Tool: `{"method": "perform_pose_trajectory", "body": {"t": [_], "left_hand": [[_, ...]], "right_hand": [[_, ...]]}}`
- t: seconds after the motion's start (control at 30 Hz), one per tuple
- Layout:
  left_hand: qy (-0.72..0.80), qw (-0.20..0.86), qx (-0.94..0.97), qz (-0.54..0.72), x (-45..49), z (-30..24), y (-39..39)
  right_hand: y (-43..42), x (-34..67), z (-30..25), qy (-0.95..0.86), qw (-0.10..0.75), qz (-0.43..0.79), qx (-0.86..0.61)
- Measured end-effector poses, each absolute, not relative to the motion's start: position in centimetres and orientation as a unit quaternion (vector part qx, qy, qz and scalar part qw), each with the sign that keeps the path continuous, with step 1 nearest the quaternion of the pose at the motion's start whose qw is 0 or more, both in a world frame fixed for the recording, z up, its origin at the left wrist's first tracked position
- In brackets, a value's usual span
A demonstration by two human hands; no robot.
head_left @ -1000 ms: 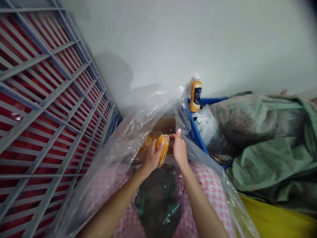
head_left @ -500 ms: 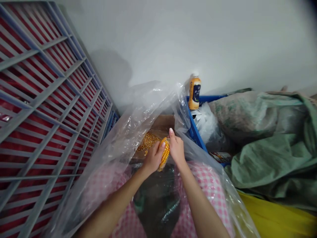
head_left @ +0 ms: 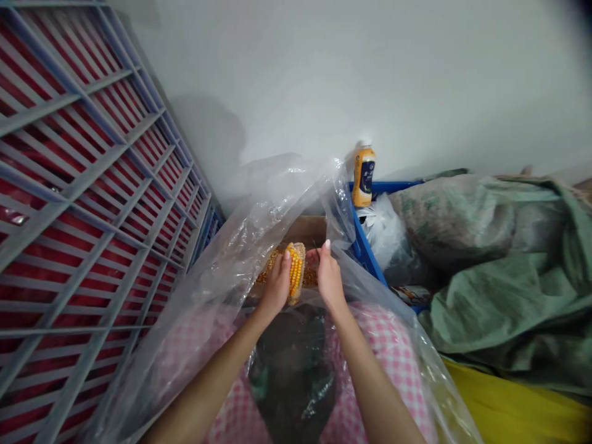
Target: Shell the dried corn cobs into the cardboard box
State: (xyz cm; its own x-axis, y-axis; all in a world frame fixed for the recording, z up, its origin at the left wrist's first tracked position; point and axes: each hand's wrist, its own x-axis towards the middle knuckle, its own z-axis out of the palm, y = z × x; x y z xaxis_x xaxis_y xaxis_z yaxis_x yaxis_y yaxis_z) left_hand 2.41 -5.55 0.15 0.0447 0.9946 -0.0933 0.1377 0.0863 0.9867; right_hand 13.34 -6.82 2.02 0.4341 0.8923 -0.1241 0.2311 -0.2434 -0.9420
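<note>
My left hand (head_left: pixel 276 285) is closed around a corn cob (head_left: pixel 295 276), its thumb resting on the yellow kernels. Along the cob's right side runs a pale strip without kernels. My right hand (head_left: pixel 329 279) is just right of the cob, apart from it, with the thumb up and the fingers curled round a thin dark pick-like tool (head_left: pixel 317 249); most of the tool is hidden. Behind and below the hands, loose corn kernels (head_left: pixel 267 269) lie in a cardboard box (head_left: pixel 305 228). Clear plastic sheeting (head_left: pixel 217 271) surrounds the box and covers my lap.
A tall slatted crate (head_left: pixel 97 160) with red contents rises at the left. On the right stands a blue crate (head_left: pixel 370 256) with bags and a green cloth (head_left: pixel 499 302). An orange bottle (head_left: pixel 364 176) stands at its corner, near the white wall. Yellow material (head_left: pixel 518 407) lies lower right.
My left hand has moved left with the cob and turned it, so the bare strip shows. My right hand has shifted slightly right, and a gap has opened between it and the cob.
</note>
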Motion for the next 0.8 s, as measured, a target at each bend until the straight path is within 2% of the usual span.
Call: {"method": "perform_pose_trajectory", "body": {"t": [0.1, 0.2, 0.47, 0.57, 0.73, 0.8], "left_hand": [[0.578, 0.429, 0.578, 0.385, 2.5, 0.1, -6.3], [0.566, 0.407, 0.612, 0.373, 2.9, 0.0, -7.1], [0.556, 0.432, 0.578, 0.413, 3.3, -0.7, -6.9], [0.558, 0.48, 0.539, 0.409, 3.3, -0.3, -6.6], [0.538, 0.53, 0.505, 0.417, 3.1, -0.4, -6.0], [0.548, 0.528, 0.487, 0.428, 2.9, -0.7, -5.7]], "right_hand": [[-7.2, 12.5, 2.2, -0.426, 0.422, 0.344, -0.723], [-7.4, 11.5, 2.0, -0.425, 0.393, 0.327, -0.747], [-7.1, 11.4, 1.2, -0.438, 0.432, 0.303, -0.728], [-6.9, 11.8, 1.0, -0.408, 0.466, 0.346, -0.705], [-6.3, 12.2, 0.7, -0.336, 0.502, 0.492, -0.627], [-6.4, 12.2, 0.8, -0.341, 0.489, 0.476, -0.646]]}}
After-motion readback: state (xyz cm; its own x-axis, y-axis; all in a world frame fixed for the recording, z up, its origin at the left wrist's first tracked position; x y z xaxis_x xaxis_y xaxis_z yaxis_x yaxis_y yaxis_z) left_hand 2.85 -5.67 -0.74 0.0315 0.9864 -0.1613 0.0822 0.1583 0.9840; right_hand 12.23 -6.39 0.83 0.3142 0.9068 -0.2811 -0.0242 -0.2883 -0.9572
